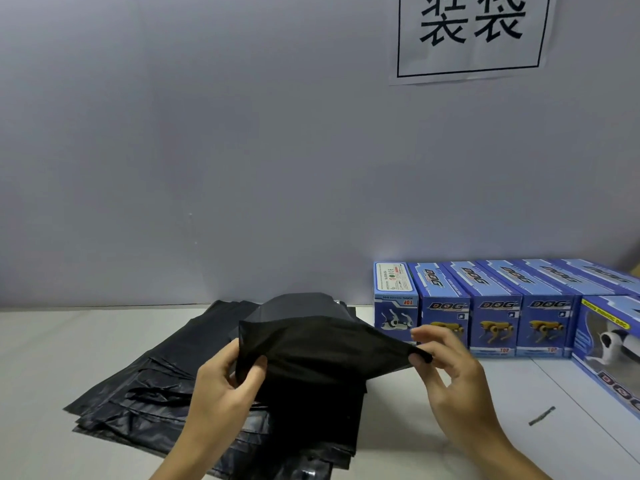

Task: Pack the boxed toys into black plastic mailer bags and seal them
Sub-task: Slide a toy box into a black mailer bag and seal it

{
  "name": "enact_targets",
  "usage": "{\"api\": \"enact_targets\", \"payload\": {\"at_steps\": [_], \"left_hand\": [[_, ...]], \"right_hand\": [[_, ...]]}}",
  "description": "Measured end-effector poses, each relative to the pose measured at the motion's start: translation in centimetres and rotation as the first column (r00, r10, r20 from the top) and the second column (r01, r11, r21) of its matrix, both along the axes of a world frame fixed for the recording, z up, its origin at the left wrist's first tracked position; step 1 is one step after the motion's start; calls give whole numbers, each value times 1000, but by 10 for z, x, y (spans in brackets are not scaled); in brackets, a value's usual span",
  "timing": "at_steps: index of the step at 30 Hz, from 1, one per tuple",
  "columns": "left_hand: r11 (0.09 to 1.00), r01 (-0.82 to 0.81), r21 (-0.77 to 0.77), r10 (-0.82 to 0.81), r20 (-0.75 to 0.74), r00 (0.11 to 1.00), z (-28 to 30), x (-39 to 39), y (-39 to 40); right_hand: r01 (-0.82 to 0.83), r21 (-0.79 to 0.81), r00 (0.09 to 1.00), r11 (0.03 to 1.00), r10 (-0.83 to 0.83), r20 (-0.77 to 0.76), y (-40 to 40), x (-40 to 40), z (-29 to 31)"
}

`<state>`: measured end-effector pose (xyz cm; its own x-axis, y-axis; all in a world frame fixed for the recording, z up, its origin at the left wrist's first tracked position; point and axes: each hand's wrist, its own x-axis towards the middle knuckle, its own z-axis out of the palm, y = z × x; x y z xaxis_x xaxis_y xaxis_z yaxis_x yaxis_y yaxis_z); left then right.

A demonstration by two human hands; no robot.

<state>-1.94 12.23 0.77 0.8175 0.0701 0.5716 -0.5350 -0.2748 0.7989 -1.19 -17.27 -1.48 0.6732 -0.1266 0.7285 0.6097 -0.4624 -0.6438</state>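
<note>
A: What's nearest?

B: The left hand (pixel 227 386) pinches one edge of a black mailer bag (pixel 311 362), thumb on top. The right hand (pixel 446 372) pinches the opposite corner, other fingers loosely spread. The bag is lifted above a stack of flat black bags (pixel 145 386) on the white table (pixel 450 445).

A: Is its mouth open?

B: It looks parted at the far edge, though I can't be sure.

A: Further back?

B: A row of blue boxed toys (pixel 495 317) stands against the wall at right, and a paper sign (pixel 474 36) hangs above.
</note>
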Motion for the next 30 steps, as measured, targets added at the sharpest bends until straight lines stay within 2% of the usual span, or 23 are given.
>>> {"api": "enact_targets", "payload": {"at_steps": [4,7,11,16,21,26,30], "left_hand": [[993,96,74,-92,-48,995,-3,-2,0],[995,95,1,-95,-34,995,-3,-2,-2],[991,51,-124,-51,9,999,2,-2,-4],[995,-19,-95,27,83,996,2,-1,-5],[986,-108,-124,122,114,986,0,-2,-7],[983,-139,-123,144,35,989,-4,4,-6],[968,-165,-188,125,-210,970,-8,13,-4]], "right_hand": [[-34,-12,999,999,34,9,4,-4,-3],[-38,32,998,999,39,-43,6,-4,-5],[-42,128,996,991,51,-70,9,-5,-5],[-44,175,999,984,49,-23,20,-7,1],[-52,236,993,970,74,-87,25,-5,1],[-58,277,955,959,133,-264,23,4,-2],[4,306,875,952,145,-461,28,10,-4]]}}
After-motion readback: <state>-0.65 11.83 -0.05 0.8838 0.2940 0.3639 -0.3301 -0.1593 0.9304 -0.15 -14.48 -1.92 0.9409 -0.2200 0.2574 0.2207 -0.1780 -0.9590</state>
